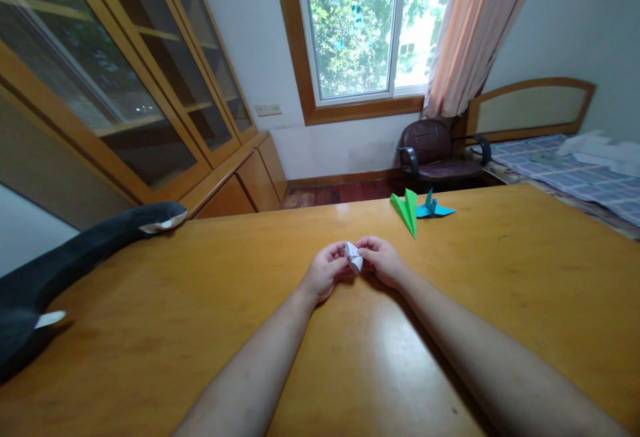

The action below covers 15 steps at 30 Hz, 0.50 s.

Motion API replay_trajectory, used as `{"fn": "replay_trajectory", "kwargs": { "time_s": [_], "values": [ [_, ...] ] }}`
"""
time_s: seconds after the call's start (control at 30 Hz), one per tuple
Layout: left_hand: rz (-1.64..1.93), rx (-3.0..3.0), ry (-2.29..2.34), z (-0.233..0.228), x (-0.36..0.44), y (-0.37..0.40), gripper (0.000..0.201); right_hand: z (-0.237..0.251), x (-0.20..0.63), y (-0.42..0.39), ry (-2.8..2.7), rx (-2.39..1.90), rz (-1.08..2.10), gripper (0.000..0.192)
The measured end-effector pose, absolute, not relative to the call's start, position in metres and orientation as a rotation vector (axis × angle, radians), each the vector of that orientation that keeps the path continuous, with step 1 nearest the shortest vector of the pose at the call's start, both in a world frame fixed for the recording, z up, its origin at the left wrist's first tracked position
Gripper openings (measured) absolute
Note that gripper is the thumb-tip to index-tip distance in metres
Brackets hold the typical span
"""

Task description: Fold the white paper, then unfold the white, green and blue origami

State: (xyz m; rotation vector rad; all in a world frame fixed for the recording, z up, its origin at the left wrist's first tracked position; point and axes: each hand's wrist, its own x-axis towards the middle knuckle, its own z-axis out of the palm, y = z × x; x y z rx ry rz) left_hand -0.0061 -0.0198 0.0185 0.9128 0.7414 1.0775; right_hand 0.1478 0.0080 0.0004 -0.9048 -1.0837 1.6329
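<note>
A small folded piece of white paper (354,257) is held between both hands, a little above the middle of the wooden table. My left hand (324,272) pinches its left side between thumb and fingers. On the right side, my right hand (383,260) grips it the same way. The paper has several creases, and its edges are partly covered by fingertips. Beyond my right hand lies a green paper plane (407,210). Right beside the plane is a blue paper crane (433,208), near the table's far edge.
The wooden table (200,330) spans the foreground. A dark, curved cushion-like object (90,244) with white parts lies along its left side. A brown armchair (435,150) and a bed (580,164) stand past the far edge. Glass-door cabinets (165,57) line the left wall.
</note>
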Motion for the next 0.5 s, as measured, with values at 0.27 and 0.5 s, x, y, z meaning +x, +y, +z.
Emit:
{"fn": "replay_trajectory", "kwargs": {
  "time_s": [0.27, 0.5],
  "values": [
    [1.131, 1.003, 0.792, 0.0123, -0.0060, -0.0175, 0.047, -0.0002, 0.1477, 0.0091, -1.135, -0.933, 1.576, 0.024],
    [1.060, 0.966, 0.760, 0.0162, -0.0077, -0.0189, 0.051, -0.0019, 0.1480, 0.0102, -1.112, -0.928, 1.571, 0.024]
  ]
}}
